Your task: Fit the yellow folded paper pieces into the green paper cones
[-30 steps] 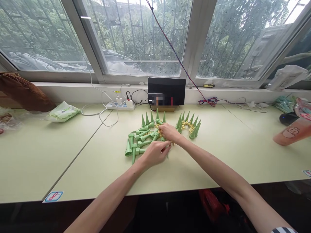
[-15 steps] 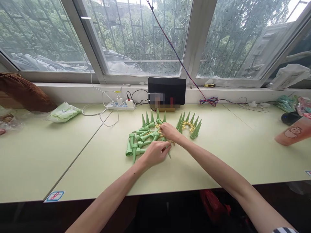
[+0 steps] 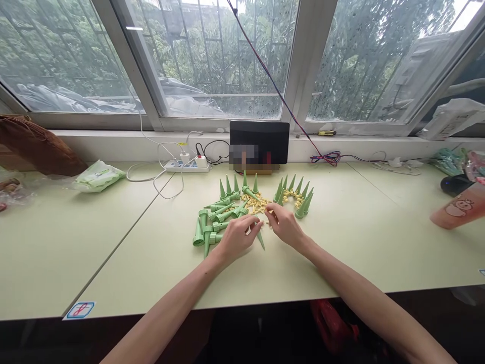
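My left hand [image 3: 239, 234] is low over the table with thumb and fingers pinched together. What they hold, if anything, is hidden. Just behind its fingertips, a green plastic spike [image 3: 261, 240] points toward the front edge, its upper part covered by the hand. My right hand [image 3: 286, 227] is also pinched, at the near edge of a heap of small yellow pegs [image 3: 256, 203]. Whatever its fingertips grip is too small to make out. Several hollow green spikes [image 3: 223, 214] lie jumbled left of the heap. Others stand tip-up in a row [image 3: 228, 186] behind.
Right of the heap, more upright green spikes [image 3: 301, 208] curve around yellow pegs [image 3: 291, 193]. A black screen [image 3: 259, 142] stands at the back, beside a power strip [image 3: 187, 166] with cables. A wipes packet [image 3: 99, 176] lies left; a pink cup [image 3: 456, 206] lies tilted right.
My right hand has drawn back toward me and slightly right, from the green spike behind the heap, uncovering the yellow pegs. My left hand has hardly moved.
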`<state>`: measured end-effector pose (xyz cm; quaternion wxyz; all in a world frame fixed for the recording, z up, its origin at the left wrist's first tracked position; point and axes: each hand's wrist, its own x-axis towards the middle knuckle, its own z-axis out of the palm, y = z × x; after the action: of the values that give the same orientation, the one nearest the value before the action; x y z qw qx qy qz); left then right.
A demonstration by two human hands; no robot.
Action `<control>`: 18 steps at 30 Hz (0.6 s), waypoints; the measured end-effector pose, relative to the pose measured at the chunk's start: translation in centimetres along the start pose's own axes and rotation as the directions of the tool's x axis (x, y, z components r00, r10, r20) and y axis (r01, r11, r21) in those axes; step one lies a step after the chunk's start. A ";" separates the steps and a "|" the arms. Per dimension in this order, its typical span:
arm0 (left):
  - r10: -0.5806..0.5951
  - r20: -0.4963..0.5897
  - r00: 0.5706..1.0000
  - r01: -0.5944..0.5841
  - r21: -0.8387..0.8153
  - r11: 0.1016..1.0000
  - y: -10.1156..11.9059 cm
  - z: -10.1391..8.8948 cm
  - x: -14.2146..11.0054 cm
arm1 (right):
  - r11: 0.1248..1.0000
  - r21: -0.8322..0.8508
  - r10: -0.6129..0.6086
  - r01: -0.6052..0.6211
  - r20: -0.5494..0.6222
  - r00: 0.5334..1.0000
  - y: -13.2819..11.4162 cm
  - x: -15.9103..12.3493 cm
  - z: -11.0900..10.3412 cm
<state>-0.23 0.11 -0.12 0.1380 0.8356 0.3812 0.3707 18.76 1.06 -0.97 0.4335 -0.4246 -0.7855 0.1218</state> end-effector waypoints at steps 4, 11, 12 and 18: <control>-0.040 -0.096 0.995 0.036 -0.044 0.998 -0.4 0.0 0.1 | 0.991 0.133 0.009 -0.010 0.006 1.000 -0.6 -0.2 0.5; -0.063 -0.128 0.990 0.056 -0.058 0.997 -0.8 0.2 0.1 | 0.961 0.274 0.045 -0.045 0.008 0.999 -1.5 0.2 0.8; -0.067 -0.128 0.989 0.060 -0.058 0.997 -0.8 0.2 0.1 | 0.955 0.289 0.069 -0.067 0.002 0.998 -1.5 0.2 0.8; -0.068 -0.125 0.990 0.062 -0.049 0.997 -0.7 0.2 0.2 | 0.901 0.399 0.179 -0.169 0.011 0.984 -1.5 0.2 0.5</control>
<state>-0.41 0.78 -0.46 0.1441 0.7943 0.4078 0.4267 17.43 0.42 -0.31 0.5082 -0.3974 -0.6976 0.3117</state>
